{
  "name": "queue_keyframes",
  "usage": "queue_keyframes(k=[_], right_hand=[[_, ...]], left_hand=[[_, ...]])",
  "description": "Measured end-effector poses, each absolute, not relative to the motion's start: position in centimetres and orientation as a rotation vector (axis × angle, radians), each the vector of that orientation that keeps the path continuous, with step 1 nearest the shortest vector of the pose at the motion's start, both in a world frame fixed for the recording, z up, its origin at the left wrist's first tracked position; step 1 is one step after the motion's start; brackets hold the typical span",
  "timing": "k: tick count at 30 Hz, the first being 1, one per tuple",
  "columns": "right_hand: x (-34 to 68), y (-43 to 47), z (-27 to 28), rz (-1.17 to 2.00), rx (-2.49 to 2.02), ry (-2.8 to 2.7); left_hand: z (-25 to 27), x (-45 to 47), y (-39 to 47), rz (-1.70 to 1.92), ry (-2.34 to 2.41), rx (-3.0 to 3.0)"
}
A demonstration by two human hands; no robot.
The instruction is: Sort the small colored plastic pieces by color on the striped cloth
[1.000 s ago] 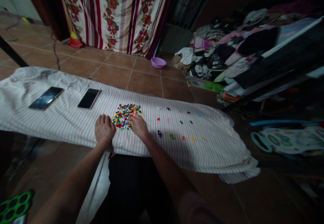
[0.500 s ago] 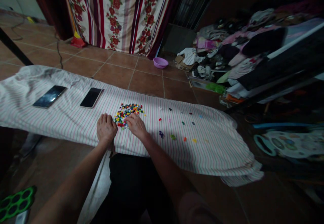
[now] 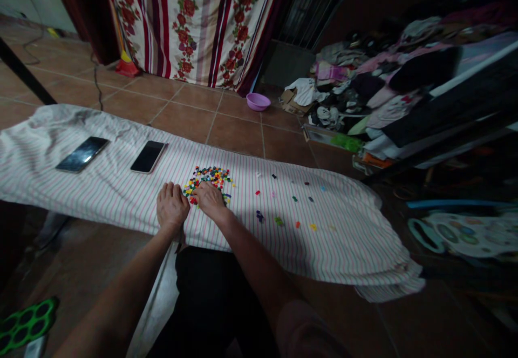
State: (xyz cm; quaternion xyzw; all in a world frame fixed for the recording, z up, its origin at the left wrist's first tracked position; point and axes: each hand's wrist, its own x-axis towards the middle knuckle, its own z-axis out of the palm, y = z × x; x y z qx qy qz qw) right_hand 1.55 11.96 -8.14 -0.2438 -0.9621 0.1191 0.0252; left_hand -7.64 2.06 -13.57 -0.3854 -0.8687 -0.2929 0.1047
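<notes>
Right hand (image 3: 208,198), fingers bent, apparently picking among coloured pieces (image 3: 214,174); left hand (image 3: 171,205) half-curled by desk (image 3: 343,250)'s near edge. Holds unclear. Needs fine pinch.

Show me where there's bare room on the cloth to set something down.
A broad bare stretch of cloth runs from the spaced-out bits to the right end. A smaller patch lies between the pile and the nearer phone, beyond the left hand. It's crowded at the pile, with the right hand over part of it.
</notes>
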Motion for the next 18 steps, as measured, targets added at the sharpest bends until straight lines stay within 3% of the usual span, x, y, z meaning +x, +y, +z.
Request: queue_keyframes(k=[7,18], right_hand=[[1.2,11.5,-8.3,0.172,-0.673,-3.013],[0.3,10.6,-7.2,0.160,-0.753,-3.084]], left_hand=[[-13.2,-7.6,2.0,-0.820,-2.577,-1.140],[-13.9,-7.7,1.9,-0.849,-2.532,-1.136]])
